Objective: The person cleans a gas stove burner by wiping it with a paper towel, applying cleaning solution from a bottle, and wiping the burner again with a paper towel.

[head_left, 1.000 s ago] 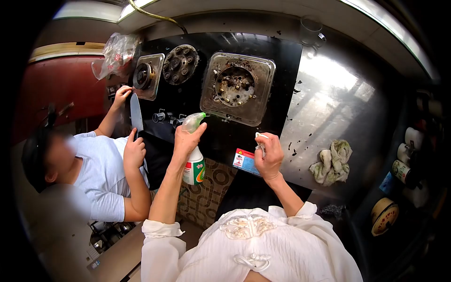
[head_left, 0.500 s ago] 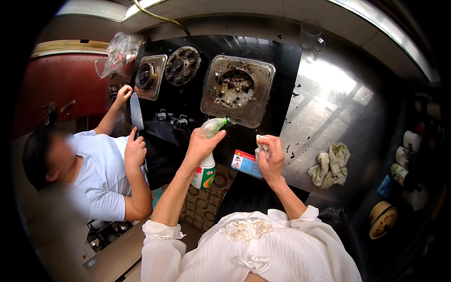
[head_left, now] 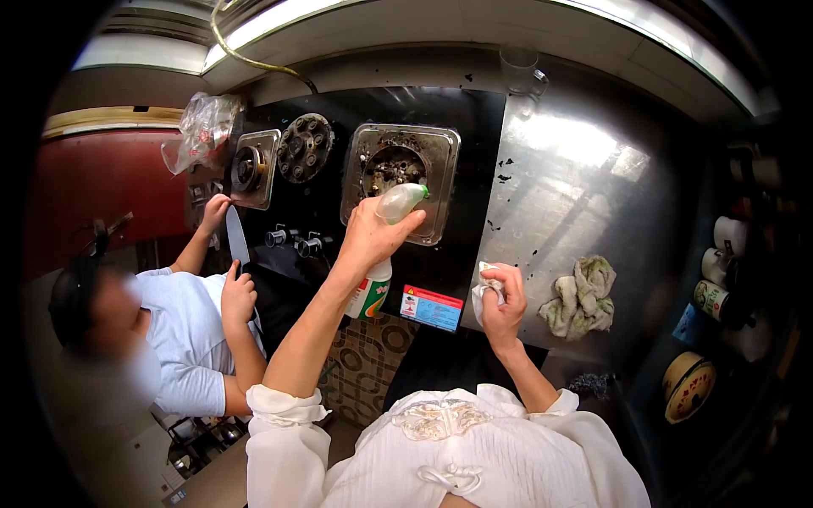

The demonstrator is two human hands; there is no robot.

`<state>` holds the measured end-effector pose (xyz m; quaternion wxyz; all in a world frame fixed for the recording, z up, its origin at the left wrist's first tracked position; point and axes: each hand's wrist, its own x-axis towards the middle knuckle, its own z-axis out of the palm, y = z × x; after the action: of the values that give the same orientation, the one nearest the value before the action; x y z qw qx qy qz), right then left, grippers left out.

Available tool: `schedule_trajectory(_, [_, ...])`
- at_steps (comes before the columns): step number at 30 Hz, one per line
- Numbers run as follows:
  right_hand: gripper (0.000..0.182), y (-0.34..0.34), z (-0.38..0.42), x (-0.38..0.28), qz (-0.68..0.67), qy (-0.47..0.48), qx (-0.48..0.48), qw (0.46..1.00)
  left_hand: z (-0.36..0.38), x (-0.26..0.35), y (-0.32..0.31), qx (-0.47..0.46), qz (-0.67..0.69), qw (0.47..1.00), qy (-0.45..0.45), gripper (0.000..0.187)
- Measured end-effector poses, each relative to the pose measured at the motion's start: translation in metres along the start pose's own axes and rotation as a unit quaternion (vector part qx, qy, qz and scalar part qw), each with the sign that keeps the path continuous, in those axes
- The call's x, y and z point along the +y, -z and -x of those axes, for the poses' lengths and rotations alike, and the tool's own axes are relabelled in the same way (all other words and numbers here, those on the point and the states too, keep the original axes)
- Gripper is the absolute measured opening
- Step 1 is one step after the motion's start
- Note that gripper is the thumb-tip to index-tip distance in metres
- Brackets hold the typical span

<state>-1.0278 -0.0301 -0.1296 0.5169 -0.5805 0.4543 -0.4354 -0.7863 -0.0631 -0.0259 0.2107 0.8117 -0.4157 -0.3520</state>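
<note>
My left hand (head_left: 370, 240) is wrapped round the neck of a spray bottle (head_left: 370, 294) with a green-tipped clear head. Its nozzle points right, over the near part of the grimy square burner tray (head_left: 400, 131) on the black stove. Dark residue lies in the round burner opening (head_left: 394, 172). My right hand (head_left: 502, 302) is closed on a crumpled white cloth (head_left: 485, 288), above the front left edge of the steel counter. A stained, bunched rag (head_left: 578, 298) lies on the counter to the right of that hand.
At left, another person (head_left: 182, 326) holds a large knife (head_left: 237, 235) near the stove. A removed burner plate (head_left: 305, 148) and a second burner (head_left: 251, 168) are on the stove's left. A glass mug (head_left: 521, 72) stands at the back of the steel counter (head_left: 584, 199), which carries black crumbs.
My left hand has raised the spray bottle forward, so its head now overlaps the burner tray. My right hand, with the cloth, has moved slightly right and down, off the warning label. The view has shifted.
</note>
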Motion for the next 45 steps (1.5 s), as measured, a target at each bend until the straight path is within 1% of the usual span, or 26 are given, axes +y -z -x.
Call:
schedule_trajectory(1, [0.03, 0.001, 0.0, 0.001, -0.004, -0.007, 0.003, 1.0, -0.017, 0.006, 0.005, -0.014, -0.024, 1.0, 0.003, 0.036])
schedule_trajectory(3, [0.03, 0.004, -0.002, 0.001, -0.009, -0.012, 0.012, 1.0, -0.044, 0.028, 0.011, -0.006, -0.057, 0.998, 0.008, 0.037])
schedule_trajectory(4, [0.029, 0.006, -0.003, -0.001, -0.009, -0.016, 0.018, 1.0, -0.057, 0.034, 0.012, -0.017, -0.086, 0.996, -0.014, 0.038])
schedule_trajectory(5, [0.029, 0.007, -0.004, -0.002, -0.008, -0.021, 0.023, 0.999, -0.068, 0.04, 0.01, -0.028, -0.099, 0.995, -0.015, 0.04])
schedule_trajectory(7, [0.029, 0.011, -0.004, -0.002, 0.001, -0.019, 0.031, 0.999, -0.078, 0.055, 0.008, -0.056, -0.17, 0.983, 0.033, 0.041])
schedule_trajectory(8, [0.029, 0.013, -0.005, -0.002, 0.009, -0.014, 0.035, 0.999, -0.08, 0.056, 0.005, -0.06, -0.172, 0.983, 0.031, 0.041])
schedule_trajectory(10, [0.029, 0.016, -0.005, 0.001, 0.005, -0.018, 0.045, 0.999, -0.084, 0.055, 0.003, -0.037, -0.204, 0.978, -0.011, 0.04])
schedule_trajectory(11, [0.029, 0.018, -0.004, 0.003, 0.001, -0.021, 0.051, 0.998, -0.085, 0.052, 0.003, -0.039, -0.207, 0.977, -0.013, 0.04])
schedule_trajectory(13, [0.029, 0.02, -0.004, 0.009, 0.002, -0.022, 0.058, 0.998, -0.086, 0.045, 0.005, -0.042, -0.179, 0.981, -0.063, 0.033])
schedule_trajectory(15, [0.029, 0.021, -0.003, 0.012, 0.004, -0.021, 0.064, 0.998, -0.097, 0.042, 0.011, -0.045, -0.172, 0.982, -0.061, 0.036])
schedule_trajectory(17, [0.029, 0.022, -0.005, 0.011, 0.007, -0.025, 0.066, 0.998, -0.102, 0.052, 0.018, -0.034, -0.106, 0.994, -0.023, 0.042])
schedule_trajectory(18, [0.029, 0.023, -0.005, 0.01, 0.008, -0.026, 0.067, 0.997, -0.101, 0.061, 0.026, -0.012, -0.157, 0.988, 0.009, 0.043])
schedule_trajectory(19, [0.029, 0.023, -0.007, 0.009, 0.011, -0.026, 0.066, 0.997, -0.105, 0.064, 0.034, -0.003, -0.182, 0.983, 0.016, 0.044])
schedule_trajectory(21, [0.029, 0.024, -0.007, 0.008, 0.014, -0.027, 0.064, 0.997, -0.122, 0.055, 0.051, -0.052, -0.213, 0.974, 0.051, 0.046])
schedule_trajectory(22, [0.028, 0.024, -0.007, 0.008, 0.015, -0.027, 0.067, 0.997, -0.12, 0.055, 0.055, -0.04, -0.207, 0.977, 0.017, 0.047])
schedule_trajectory(23, [0.028, 0.024, -0.008, 0.009, 0.015, -0.026, 0.07, 0.997, -0.121, 0.053, 0.057, -0.037, -0.207, 0.978, 0.018, 0.047])
schedule_trajectory(25, [0.028, 0.022, -0.007, 0.011, 0.019, -0.026, 0.067, 0.997, -0.122, 0.052, 0.056, -0.027, -0.243, 0.969, -0.017, 0.047])
schedule_trajectory(27, [0.028, 0.02, -0.007, 0.011, 0.026, -0.027, 0.065, 0.997, -0.123, 0.054, 0.055, -0.026, -0.237, 0.971, -0.004, 0.047])
schedule_trajectory(29, [0.028, 0.02, -0.008, 0.009, 0.027, -0.032, 0.056, 0.998, -0.127, 0.056, 0.054, -0.011, -0.301, 0.954, 0.003, 0.049])
schedule_trajectory(30, [0.028, 0.02, -0.008, 0.009, 0.029, -0.032, 0.054, 0.998, -0.129, 0.058, 0.058, -0.031, -0.303, 0.952, 0.032, 0.049])
schedule_trajectory(34, [0.029, 0.022, -0.008, 0.011, 0.028, -0.032, 0.057, 0.997, -0.132, 0.047, 0.074, -0.049, -0.311, 0.949, 0.028, 0.048])
schedule_trajectory(37, [0.029, 0.023, -0.006, 0.015, 0.032, -0.033, 0.055, 0.997, -0.131, 0.042, 0.079, -0.092, -0.25, 0.964, 0.021, 0.046])
schedule_trajectory(43, [0.03, 0.023, -0.003, 0.016, 0.043, -0.035, 0.05, 0.997, -0.125, 0.04, 0.069, -0.097, -0.301, 0.949, -0.014, 0.045])
schedule_trajectory(45, [0.03, 0.023, -0.004, 0.015, 0.043, -0.035, 0.049, 0.997, -0.123, 0.04, 0.069, -0.095, -0.283, 0.954, -0.008, 0.045])
